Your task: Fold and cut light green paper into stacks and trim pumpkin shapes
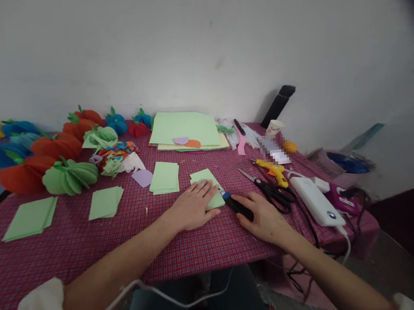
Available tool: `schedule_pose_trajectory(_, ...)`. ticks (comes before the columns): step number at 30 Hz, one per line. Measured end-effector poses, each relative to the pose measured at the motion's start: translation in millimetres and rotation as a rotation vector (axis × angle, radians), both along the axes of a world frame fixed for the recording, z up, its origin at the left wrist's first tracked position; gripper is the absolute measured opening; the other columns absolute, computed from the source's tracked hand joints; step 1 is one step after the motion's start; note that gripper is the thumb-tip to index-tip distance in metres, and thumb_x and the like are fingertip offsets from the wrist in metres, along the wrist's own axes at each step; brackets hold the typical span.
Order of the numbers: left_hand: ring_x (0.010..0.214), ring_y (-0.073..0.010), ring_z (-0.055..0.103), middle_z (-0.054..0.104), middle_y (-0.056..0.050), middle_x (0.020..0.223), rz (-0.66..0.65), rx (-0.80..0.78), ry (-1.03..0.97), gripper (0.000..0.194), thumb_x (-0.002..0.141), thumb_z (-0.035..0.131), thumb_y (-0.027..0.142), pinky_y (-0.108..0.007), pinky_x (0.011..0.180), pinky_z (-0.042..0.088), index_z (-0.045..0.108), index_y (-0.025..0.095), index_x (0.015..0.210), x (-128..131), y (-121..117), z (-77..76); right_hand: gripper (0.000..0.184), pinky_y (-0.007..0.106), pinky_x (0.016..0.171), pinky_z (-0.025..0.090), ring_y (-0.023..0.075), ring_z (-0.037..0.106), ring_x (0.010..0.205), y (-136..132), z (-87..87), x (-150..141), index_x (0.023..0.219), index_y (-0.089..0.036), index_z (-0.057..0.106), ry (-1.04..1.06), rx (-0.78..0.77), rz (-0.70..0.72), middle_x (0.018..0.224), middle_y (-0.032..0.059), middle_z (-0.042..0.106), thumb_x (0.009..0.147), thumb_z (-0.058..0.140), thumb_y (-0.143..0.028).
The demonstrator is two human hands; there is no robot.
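My left hand point(195, 205) lies flat with its fingers stretched over a small stack of light green paper point(216, 201), pressing it to the table. In my right hand point(263, 218) is a black stapler point(239, 207) with a blue front part. Its metal tip meets the right edge of the paper; whether it grips the sheets I cannot tell. Left of my left hand lie more green paper stacks, one close by point(164, 177), another point(105, 203) farther left, and a third point(31, 219) at the far left. Black-handled scissors point(275, 192) rest just beyond my right hand.
Folded paper pumpkins point(70, 176) crowd the left side, beside paper scraps point(118, 154). Large green sheets point(185, 127) lie by the wall. On the right are a yellow glue gun point(273, 170), a white power bank point(317, 200), a paper cup point(274, 127) and cables. A white cable crosses my lap.
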State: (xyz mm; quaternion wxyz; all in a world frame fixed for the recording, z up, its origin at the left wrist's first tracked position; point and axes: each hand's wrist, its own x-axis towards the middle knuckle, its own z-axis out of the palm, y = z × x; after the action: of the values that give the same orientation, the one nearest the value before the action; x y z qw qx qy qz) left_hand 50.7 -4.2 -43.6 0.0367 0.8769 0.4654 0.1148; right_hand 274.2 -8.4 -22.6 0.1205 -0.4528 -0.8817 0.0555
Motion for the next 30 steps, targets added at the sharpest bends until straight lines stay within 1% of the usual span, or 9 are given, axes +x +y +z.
schedule_pose_trajectory(3, 0.124, -0.0196, 0.024, 0.026, -0.007, 0.137, 0.032, 0.018, -0.027, 0.064, 0.080, 0.021, 0.056, -0.035, 0.099, 0.019, 0.015, 0.021, 0.133, 2.1, 3.7, 9.0, 0.044, 0.034, 0.076, 0.041, 0.0194, 0.049, 0.086, 0.1, 2.3, -0.6, 0.119, -0.021, 0.045, -0.014, -0.010, -0.006, 0.093, 0.0087, 0.049, 0.075, 0.045, -0.029)
schedule_pose_trajectory(5, 0.123, -0.0185, 0.027, 0.031, -0.007, 0.134, 0.070, 0.051, -0.041, 0.057, 0.083, 0.020, 0.050, -0.035, 0.099, 0.021, 0.019, 0.020, 0.132, 3.4, 7.6, 12.2, 0.045, 0.033, 0.075, 0.041, 0.0190, 0.049, 0.085, -0.1, 3.6, -0.7, 0.119, -0.021, 0.044, -0.016, -0.020, -0.006, 0.092, 0.0085, 0.049, 0.075, 0.045, -0.030)
schedule_pose_trajectory(8, 0.123, -0.0170, 0.026, 0.032, -0.007, 0.134, 0.108, 0.086, -0.031, 0.050, 0.086, 0.019, 0.041, -0.035, 0.101, 0.019, 0.024, 0.018, 0.130, 3.0, 13.2, 7.6, 0.045, 0.032, 0.075, 0.040, 0.0185, 0.048, 0.084, -0.4, 4.8, -0.3, 0.119, -0.021, 0.044, -0.018, -0.025, -0.004, 0.092, 0.0084, 0.049, 0.075, 0.045, -0.030)
schedule_pose_trajectory(12, 0.125, -0.0173, 0.023, 0.026, -0.008, 0.136, 0.119, 0.064, 0.023, 0.052, 0.086, 0.021, 0.040, -0.035, 0.102, 0.019, 0.020, 0.015, 0.131, -0.4, 16.9, -6.4, 0.045, 0.030, 0.076, 0.038, 0.0177, 0.047, 0.084, -0.3, 4.5, 1.3, 0.119, -0.020, 0.045, 0.004, -0.012, -0.008, 0.092, 0.0082, 0.048, 0.075, 0.045, -0.030)
schedule_pose_trajectory(14, 0.126, -0.0176, 0.021, 0.023, -0.009, 0.137, 0.119, 0.054, 0.050, 0.052, 0.086, 0.021, 0.039, -0.035, 0.103, 0.019, 0.019, 0.015, 0.132, -0.9, 17.2, -9.4, 0.045, 0.030, 0.076, 0.037, 0.0174, 0.046, 0.083, 0.1, 3.9, 2.1, 0.118, -0.019, 0.045, 0.019, -0.014, -0.003, 0.090, 0.0080, 0.048, 0.075, 0.045, -0.030)
schedule_pose_trajectory(21, 0.127, -0.0185, 0.015, 0.021, -0.008, 0.138, 0.094, 0.031, 0.151, 0.049, 0.086, 0.020, 0.038, -0.039, 0.103, 0.019, 0.021, 0.018, 0.131, 3.1, 18.0, -4.1, 0.042, 0.029, 0.071, 0.035, 0.0184, 0.045, 0.080, 2.1, 3.1, 1.8, 0.115, -0.021, 0.047, 0.049, 0.004, -0.006, 0.084, 0.0071, 0.048, 0.075, 0.045, -0.031)
schedule_pose_trajectory(30, 0.127, -0.0173, 0.014, 0.021, -0.009, 0.138, 0.086, 0.022, 0.156, 0.053, 0.086, 0.018, 0.038, -0.038, 0.104, 0.016, 0.014, 0.014, 0.133, 2.6, 19.3, -6.2, 0.041, 0.030, 0.070, 0.034, 0.0190, 0.045, 0.080, 5.9, 2.4, -0.3, 0.113, -0.021, 0.048, 0.057, 0.022, -0.003, 0.084, 0.0075, 0.047, 0.074, 0.045, -0.033)
